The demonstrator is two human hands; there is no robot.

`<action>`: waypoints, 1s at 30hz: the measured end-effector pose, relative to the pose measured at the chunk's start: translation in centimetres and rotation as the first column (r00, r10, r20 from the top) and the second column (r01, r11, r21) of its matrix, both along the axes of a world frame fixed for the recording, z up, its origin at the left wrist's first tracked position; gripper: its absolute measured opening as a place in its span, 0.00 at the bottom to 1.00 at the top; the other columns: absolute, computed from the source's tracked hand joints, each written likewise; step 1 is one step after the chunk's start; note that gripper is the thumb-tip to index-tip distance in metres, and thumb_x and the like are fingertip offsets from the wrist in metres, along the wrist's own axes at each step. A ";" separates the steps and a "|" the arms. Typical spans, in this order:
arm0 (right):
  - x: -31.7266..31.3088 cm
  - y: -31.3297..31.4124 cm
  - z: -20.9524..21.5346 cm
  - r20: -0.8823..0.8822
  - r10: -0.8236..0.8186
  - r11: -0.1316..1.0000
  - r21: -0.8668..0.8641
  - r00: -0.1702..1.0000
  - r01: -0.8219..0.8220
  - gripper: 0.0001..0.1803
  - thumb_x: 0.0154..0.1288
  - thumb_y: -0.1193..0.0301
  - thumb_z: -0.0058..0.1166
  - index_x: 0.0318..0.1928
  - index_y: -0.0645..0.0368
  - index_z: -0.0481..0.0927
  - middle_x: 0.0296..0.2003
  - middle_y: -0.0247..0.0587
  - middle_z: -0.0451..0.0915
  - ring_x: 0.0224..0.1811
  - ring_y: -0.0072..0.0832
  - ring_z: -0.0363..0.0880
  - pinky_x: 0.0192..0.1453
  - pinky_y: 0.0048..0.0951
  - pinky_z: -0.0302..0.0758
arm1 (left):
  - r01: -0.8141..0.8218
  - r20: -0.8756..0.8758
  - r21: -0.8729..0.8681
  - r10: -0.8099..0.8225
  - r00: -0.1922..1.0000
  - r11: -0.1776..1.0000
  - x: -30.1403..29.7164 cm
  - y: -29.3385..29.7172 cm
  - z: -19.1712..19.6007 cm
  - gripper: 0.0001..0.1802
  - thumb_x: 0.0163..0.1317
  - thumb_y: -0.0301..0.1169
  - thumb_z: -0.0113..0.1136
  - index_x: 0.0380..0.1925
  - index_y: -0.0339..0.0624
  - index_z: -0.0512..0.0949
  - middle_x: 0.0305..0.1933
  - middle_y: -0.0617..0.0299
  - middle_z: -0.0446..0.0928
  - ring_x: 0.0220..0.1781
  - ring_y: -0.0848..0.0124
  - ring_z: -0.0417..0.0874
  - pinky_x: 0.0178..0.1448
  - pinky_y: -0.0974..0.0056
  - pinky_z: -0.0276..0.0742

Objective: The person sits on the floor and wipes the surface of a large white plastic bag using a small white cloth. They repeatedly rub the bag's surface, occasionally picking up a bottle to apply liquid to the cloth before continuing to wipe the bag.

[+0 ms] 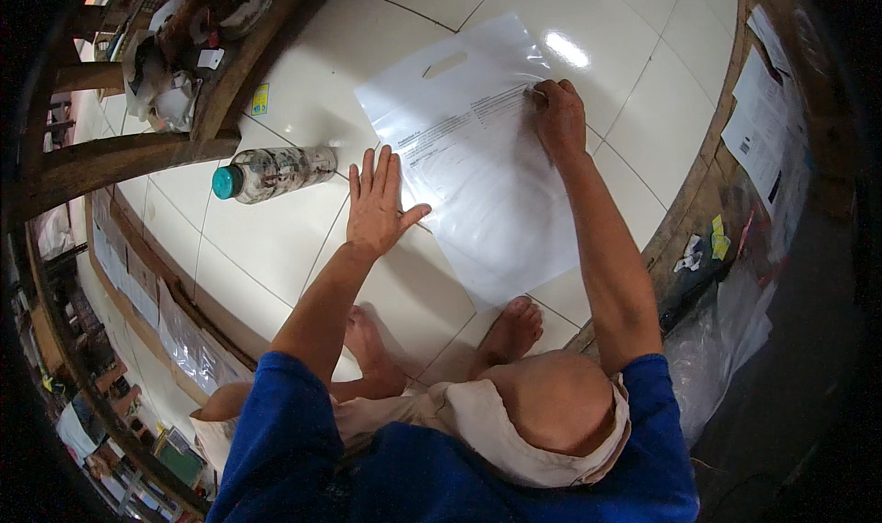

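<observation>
My left hand (377, 206) lies flat with its fingers spread apart, palm down on the white tiled floor (276, 238), and its thumb reaches onto the left edge of a clear plastic bag (478, 155). My right hand (559, 119) is curled together at the bag's far right edge, knuckles up, pressing on the plastic; I cannot tell whether anything is pinched inside it. The bag lies flat on the floor between my two hands, with a cut-out handle slot near its far edge and a sheet of printed paper showing through it. Its near corner points toward my bare feet (514, 332), which rest on the tiles just short of it.

Just left of my left hand a plastic bottle (274, 172) with a teal cap lies on its side, apart from the bag. Beyond it, at the floor's far left, a wooden bench (220, 91) carries a clutter of small things. Along the floor's right edge runs a wooden board (698, 201) with papers (763, 128) and crumpled plastic beside it
</observation>
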State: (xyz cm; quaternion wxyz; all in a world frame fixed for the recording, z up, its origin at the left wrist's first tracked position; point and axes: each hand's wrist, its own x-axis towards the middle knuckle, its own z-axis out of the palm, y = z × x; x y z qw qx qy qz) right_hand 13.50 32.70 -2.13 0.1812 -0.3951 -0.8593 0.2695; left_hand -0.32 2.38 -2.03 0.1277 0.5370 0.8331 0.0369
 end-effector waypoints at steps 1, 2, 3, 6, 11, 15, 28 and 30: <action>0.2 0.0 -1.7 -0.165 -0.012 0.989 -0.151 0.986 -0.013 0.07 0.61 0.71 0.52 0.36 0.61 0.79 0.36 0.52 0.76 0.41 0.47 0.77 0.47 0.46 0.74 | 0.004 -0.016 -0.004 -0.005 1.000 1.000 0.0 0.0 -0.2 0.56 0.60 0.66 0.50 0.72 0.31 0.50 0.79 0.48 0.45 0.80 0.47 0.40 0.79 0.37 0.38; 0.1 -0.9 -2.5 -0.197 0.050 0.988 -0.137 0.979 -0.078 0.09 0.63 0.70 0.51 0.38 0.62 0.79 0.38 0.53 0.77 0.42 0.47 0.77 0.48 0.46 0.75 | 0.004 -0.008 -0.008 -0.004 1.000 1.000 -0.1 -0.1 -0.4 0.56 0.60 0.66 0.50 0.72 0.31 0.50 0.79 0.48 0.45 0.80 0.47 0.40 0.78 0.37 0.38; 0.2 -1.8 -3.4 -0.227 0.112 0.982 -0.122 0.968 -0.142 0.10 0.64 0.70 0.50 0.39 0.63 0.79 0.39 0.55 0.78 0.44 0.48 0.77 0.49 0.46 0.75 | 0.000 0.000 -0.009 0.000 1.000 1.000 0.0 0.1 -0.4 0.56 0.60 0.66 0.50 0.72 0.31 0.49 0.79 0.48 0.45 0.80 0.47 0.40 0.78 0.37 0.38; -1.9 -12.9 -4.0 0.223 0.485 0.872 -0.054 0.845 -0.487 0.11 0.65 0.72 0.47 0.43 0.63 0.79 0.43 0.57 0.79 0.48 0.49 0.77 0.54 0.48 0.74 | -0.011 0.008 -0.010 0.011 1.000 1.000 0.1 -0.2 -0.5 0.56 0.60 0.66 0.50 0.72 0.31 0.49 0.79 0.47 0.45 0.80 0.47 0.40 0.78 0.37 0.38; 0.2 -7.4 -4.8 0.186 0.261 0.935 0.197 0.947 -0.296 0.08 0.61 0.75 0.50 0.40 0.62 0.79 0.39 0.50 0.78 0.44 0.45 0.77 0.51 0.43 0.73 | -0.003 0.027 0.009 0.003 1.000 1.000 0.1 -0.1 -0.3 0.56 0.60 0.66 0.50 0.73 0.32 0.49 0.79 0.48 0.45 0.80 0.47 0.40 0.78 0.37 0.37; 0.4 0.5 -0.7 0.039 0.016 1.000 0.001 0.999 -0.016 0.06 0.59 0.76 0.56 0.37 0.60 0.82 0.36 0.52 0.78 0.41 0.48 0.78 0.47 0.43 0.75 | -0.015 0.028 -0.022 0.015 1.000 1.000 0.1 0.0 -0.1 0.56 0.60 0.66 0.51 0.73 0.32 0.49 0.79 0.48 0.45 0.80 0.47 0.40 0.78 0.36 0.36; -1.1 -3.6 -3.3 0.047 0.118 0.992 0.044 0.992 -0.120 0.09 0.60 0.76 0.52 0.41 0.60 0.82 0.40 0.51 0.80 0.44 0.49 0.78 0.51 0.43 0.75 | 0.000 0.051 0.066 -0.003 0.999 0.998 0.0 0.0 -0.4 0.56 0.59 0.64 0.55 0.71 0.27 0.51 0.77 0.43 0.48 0.80 0.45 0.42 0.77 0.35 0.38; -0.6 -0.8 -0.7 0.033 -0.003 1.000 0.002 0.999 0.003 0.08 0.59 0.75 0.55 0.39 0.61 0.83 0.37 0.51 0.79 0.42 0.48 0.78 0.51 0.43 0.75 | -0.002 0.028 0.052 0.000 1.000 0.999 -0.1 -0.3 -0.5 0.56 0.58 0.64 0.55 0.70 0.27 0.52 0.77 0.43 0.49 0.79 0.45 0.43 0.77 0.35 0.39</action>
